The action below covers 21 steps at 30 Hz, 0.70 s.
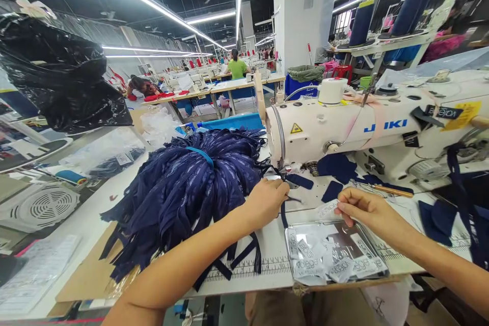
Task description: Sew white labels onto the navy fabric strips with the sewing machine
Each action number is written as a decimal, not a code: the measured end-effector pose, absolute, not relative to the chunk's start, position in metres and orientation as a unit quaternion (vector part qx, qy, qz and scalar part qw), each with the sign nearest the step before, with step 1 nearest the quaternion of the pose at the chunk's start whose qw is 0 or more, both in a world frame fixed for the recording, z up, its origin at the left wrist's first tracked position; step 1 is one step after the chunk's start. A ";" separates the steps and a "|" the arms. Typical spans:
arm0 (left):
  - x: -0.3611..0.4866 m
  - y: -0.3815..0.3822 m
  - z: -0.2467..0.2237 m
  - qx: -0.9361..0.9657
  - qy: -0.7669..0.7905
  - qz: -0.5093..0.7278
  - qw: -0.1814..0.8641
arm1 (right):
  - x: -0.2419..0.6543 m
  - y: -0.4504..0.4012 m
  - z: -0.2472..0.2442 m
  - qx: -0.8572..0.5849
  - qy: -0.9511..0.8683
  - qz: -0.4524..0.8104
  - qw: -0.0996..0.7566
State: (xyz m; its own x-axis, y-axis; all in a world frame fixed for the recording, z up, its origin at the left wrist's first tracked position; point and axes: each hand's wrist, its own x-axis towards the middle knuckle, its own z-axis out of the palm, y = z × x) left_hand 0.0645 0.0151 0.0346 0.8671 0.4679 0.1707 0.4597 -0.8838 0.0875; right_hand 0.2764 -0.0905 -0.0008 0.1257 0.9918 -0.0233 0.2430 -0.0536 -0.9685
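Head view: far L, black plastic bag (57, 74) hangs above the counter (273, 242). Next, a big bundle of navy lace-trimmed strips (191, 178), tied w/ a blue band (200, 156), loose ends trailing twd the printed ruler scale (263, 266) nr the front edge. L hand (267, 202) is at the needle end of the JUKI sewing machine (324, 132), palm down, fingers bent & close tog.; can't tell if it has hold of any cloth, tips partly hidden. Small navy fabric pieces (332, 191) lie on the machine bed just R of it. Then the translucent printed label (326, 210), off the bed's front, above the back edge of a shallow shiny tray (344, 237) w/ more printed labels (307, 265) in a loose heap. R hand (362, 209) pinches that label's R end btwn thumb & index, other fingers curled, so nearly closed. Wood-handled tool (393, 191) lies behind it, untouched.

Step in hand, as I judge it: one label picked out & held apart from the heap, L hand at the needle area. Any move of it from here calls for a light, flat pinch, print side checked, edge squared up, & L fingertips kept clear of the needle
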 end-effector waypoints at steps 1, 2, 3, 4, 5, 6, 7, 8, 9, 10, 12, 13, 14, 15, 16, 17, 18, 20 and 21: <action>0.064 0.015 0.034 0.956 0.255 0.135 0.045 | 0.274 -0.089 -0.002 -0.589 -0.508 0.425 0.463; 0.063 0.015 0.033 0.942 0.271 0.183 0.080 | 0.271 -0.088 -0.002 -0.579 -0.500 0.438 0.472; 0.062 0.015 0.032 0.921 0.289 0.229 0.125 | 0.268 -0.087 -0.003 -0.566 -0.494 0.448 0.485; 0.061 0.015 0.031 0.895 0.309 0.269 0.175 | 0.263 -0.086 -0.003 -0.552 -0.487 0.457 0.498; 0.060 0.016 0.029 0.866 0.333 0.298 0.226 | 0.259 -0.085 -0.002 -0.540 -0.479 0.466 0.511; 0.060 0.017 0.027 0.835 0.356 0.317 0.275 | 0.254 -0.084 -0.001 -0.531 -0.469 0.475 0.522; 0.059 0.018 0.024 0.805 0.374 0.328 0.322 | 0.248 -0.082 0.000 -0.523 -0.459 0.484 0.530; 0.058 0.018 0.021 0.776 0.387 0.337 0.366 | 0.242 -0.081 0.002 -0.518 -0.449 0.492 0.537; 0.058 0.018 0.019 0.748 0.394 0.347 0.407 | 0.236 -0.079 0.005 -0.513 -0.441 0.499 0.542; 0.057 0.018 0.016 0.720 0.395 0.356 0.445 | 0.230 -0.076 0.007 -0.508 -0.434 0.505 0.546; 0.056 0.016 0.012 0.670 0.385 0.366 0.519 | 0.219 -0.070 0.012 -0.500 -0.425 0.509 0.557; 0.055 0.015 0.011 0.647 0.379 0.363 0.553 | 0.214 -0.066 0.013 -0.498 -0.424 0.507 0.561; 0.055 0.014 0.010 0.627 0.372 0.355 0.585 | 0.210 -0.062 0.014 -0.497 -0.425 0.502 0.566; 0.055 0.013 0.010 0.610 0.366 0.345 0.612 | 0.206 -0.058 0.015 -0.496 -0.427 0.496 0.571; 0.054 0.012 0.011 0.598 0.362 0.335 0.631 | 0.202 -0.054 0.015 -0.496 -0.430 0.488 0.575; 0.053 0.011 0.012 0.590 0.361 0.328 0.643 | 0.199 -0.050 0.014 -0.496 -0.435 0.478 0.579; 0.053 0.010 0.013 0.584 0.362 0.325 0.650 | 0.197 -0.046 0.014 -0.496 -0.440 0.469 0.583; 0.051 0.009 0.015 0.576 0.361 0.327 0.656 | 0.194 -0.040 0.012 -0.497 -0.451 0.451 0.588; 0.050 0.009 0.015 0.573 0.360 0.330 0.659 | 0.194 -0.037 0.011 -0.498 -0.457 0.444 0.588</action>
